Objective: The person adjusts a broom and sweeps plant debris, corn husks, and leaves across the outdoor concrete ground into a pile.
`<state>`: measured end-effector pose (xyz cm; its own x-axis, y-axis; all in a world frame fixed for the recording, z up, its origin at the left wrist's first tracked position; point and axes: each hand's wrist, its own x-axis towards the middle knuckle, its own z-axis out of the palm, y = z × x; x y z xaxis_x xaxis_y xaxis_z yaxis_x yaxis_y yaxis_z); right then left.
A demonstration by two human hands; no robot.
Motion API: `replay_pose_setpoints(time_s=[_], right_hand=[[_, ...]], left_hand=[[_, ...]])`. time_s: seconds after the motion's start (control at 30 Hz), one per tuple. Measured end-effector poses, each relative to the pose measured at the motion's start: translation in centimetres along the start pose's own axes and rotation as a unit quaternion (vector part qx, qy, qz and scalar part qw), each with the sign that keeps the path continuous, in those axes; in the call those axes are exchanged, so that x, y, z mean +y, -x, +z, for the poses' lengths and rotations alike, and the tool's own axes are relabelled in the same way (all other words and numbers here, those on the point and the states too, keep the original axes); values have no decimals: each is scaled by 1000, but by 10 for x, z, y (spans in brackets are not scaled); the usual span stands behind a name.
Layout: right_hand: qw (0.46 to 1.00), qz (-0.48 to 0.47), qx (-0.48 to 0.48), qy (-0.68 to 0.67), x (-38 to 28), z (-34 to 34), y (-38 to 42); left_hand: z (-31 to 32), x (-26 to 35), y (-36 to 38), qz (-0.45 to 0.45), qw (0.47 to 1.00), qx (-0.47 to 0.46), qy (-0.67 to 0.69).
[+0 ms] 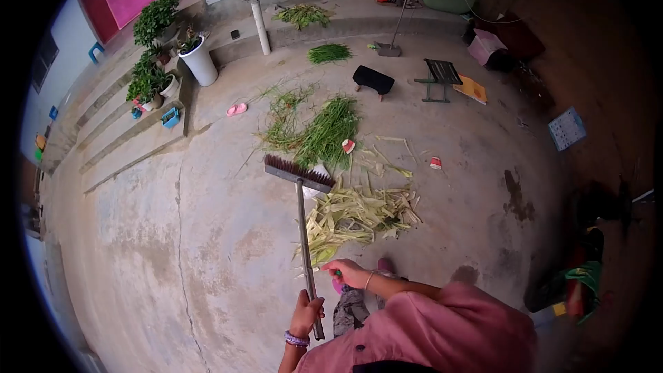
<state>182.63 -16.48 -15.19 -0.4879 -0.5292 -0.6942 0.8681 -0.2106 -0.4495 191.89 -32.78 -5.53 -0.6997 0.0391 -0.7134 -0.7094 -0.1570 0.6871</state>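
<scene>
Push broom (pixel 301 197): long metal handle, brush head resting on the concrete floor (pixel 207 235) at the near edge of the green cuttings. Left hand (pixel 306 313): fingers clamped around the lower end of the handle; beaded band at the wrist. Right hand (pixel 347 273): higher on the handle, fingers closed over it, thin bracelet at the wrist.

Pale husk strips (pixel 359 215): loose heap on the floor just right of the handle. Green leaf cuttings (pixel 321 128): spread beyond the brush head. Second green bundle (pixel 329 52): farther off, near the white post (pixel 258 14). Black stool (pixel 373 80) and folding stool (pixel 439 76): side by side beyond the cuttings. Potted plants (pixel 155 55): on the steps at left. Pink slipper (pixel 236 109): on the floor near the steps.
</scene>
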Motion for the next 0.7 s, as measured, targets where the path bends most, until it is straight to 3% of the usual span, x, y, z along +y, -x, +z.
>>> replay_pose_setpoints(time_s=[0.03,0.13,0.27,0.47,0.5,0.57,0.7], right_hand=[[1000,22,-4,-1,-7,6,17],[996,-55,-57,40,-12,-16,42],[994,-111,-4,12,-31,-70,102],[969,-212,107,-74,-48,-187,209],[949,-289,125,9,-50,-208,232],[945,-263,140,-137,-55,-239,287],[932,-249,179,-193,-40,-348,342]], left_hand=[[14,2,-2,6,1000,-20,-2],[61,9,-9,16,994,-80,-66],[136,22,-12,37,966,-171,-188],[290,19,-25,9,933,-264,-245],[320,13,-31,-15,930,-290,-226],[381,4,-30,-55,919,-326,-217],[497,-16,-23,-84,901,-371,-211]])
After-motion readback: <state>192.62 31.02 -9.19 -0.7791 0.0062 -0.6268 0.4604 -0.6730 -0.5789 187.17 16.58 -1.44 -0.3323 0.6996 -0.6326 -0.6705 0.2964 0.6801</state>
